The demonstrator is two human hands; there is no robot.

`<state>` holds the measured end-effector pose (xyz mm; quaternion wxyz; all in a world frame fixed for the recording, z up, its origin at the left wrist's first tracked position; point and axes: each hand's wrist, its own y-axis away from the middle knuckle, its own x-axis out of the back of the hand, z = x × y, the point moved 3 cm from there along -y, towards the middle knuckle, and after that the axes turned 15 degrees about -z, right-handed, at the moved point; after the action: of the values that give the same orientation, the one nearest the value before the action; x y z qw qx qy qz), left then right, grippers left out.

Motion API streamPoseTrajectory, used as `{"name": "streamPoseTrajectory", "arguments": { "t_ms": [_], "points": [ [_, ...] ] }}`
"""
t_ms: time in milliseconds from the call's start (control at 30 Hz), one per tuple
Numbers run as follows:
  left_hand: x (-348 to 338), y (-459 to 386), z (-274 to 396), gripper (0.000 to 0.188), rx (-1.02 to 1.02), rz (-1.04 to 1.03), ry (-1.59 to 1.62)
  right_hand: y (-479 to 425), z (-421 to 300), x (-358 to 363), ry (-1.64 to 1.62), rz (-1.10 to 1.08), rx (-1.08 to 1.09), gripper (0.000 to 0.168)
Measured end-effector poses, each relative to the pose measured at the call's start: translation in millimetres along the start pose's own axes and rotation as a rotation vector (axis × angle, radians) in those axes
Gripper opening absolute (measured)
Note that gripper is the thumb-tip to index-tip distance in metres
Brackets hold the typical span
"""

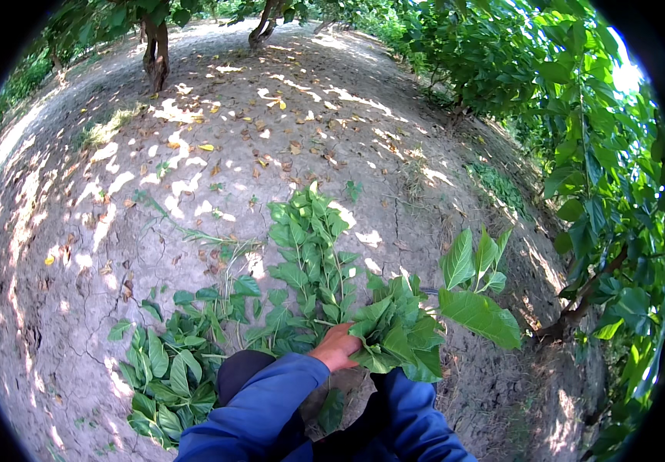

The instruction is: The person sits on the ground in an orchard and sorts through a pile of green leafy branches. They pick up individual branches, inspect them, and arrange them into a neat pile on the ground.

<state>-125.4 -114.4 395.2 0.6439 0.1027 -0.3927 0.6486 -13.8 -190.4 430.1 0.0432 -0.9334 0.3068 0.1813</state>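
Observation:
My left hand [338,347] reaches in from the blue sleeve and grips a thick bunch of broad green leaves [405,335]; its fingertips are hidden in the foliage. My right hand is out of sight behind this bunch, and only its blue sleeve [419,413] shows. A twig with large, bright leaves [480,317] sticks out to the right of the bunch. Straight ahead, cut leafy shoots [312,248] lie on the soil, tips pointing away from me. To the left, a heap of leafy cuttings [173,369] rests beside my dark-clad knee [243,369].
Dry, cracked soil [332,138] carries scattered fallen leaves and patches of sunlight. Tree trunks [156,55] stand at the back left. Dense foliage [587,127] and a low branch [581,306] close in on the right. Pulled grass stems [194,232] lie left of the shoots.

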Motion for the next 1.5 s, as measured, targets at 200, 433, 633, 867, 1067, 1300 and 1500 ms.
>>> {"name": "streamPoseTrajectory", "arguments": {
  "t_ms": [200,433,633,867,1067,1300,1500],
  "points": [
    [1.7,2.4,-6.7,0.033,0.13,0.027,0.183,13.0,13.6,11.8,-0.028,0.093,0.018,0.017],
    [20.0,-9.1,-6.3,0.019,0.174,0.059,0.436,36.2,23.3,37.4,-0.111,0.23,0.043,0.018],
    [38.2,-11.0,8.1,0.017,0.204,0.068,0.178,33.6,16.3,29.9,-0.071,0.157,0.052,0.018],
    [12.7,-0.4,-14.0,0.016,0.319,-0.159,0.43,42.6,16.5,40.8,0.007,0.162,0.038,0.019],
    [27.7,16.1,31.9,0.004,0.294,-0.214,0.419,69.2,19.2,44.2,0.107,0.116,-0.065,0.025],
    [3.3,51.2,31.9,0.011,0.342,-0.259,0.705,105.0,19.3,16.3,0.054,0.16,-0.109,0.016],
    [-6.1,80.5,26.4,0.006,-0.01,0.018,-0.012,105.8,37.6,21.0,-0.007,0.098,-0.132,0.017]
  ]
}}
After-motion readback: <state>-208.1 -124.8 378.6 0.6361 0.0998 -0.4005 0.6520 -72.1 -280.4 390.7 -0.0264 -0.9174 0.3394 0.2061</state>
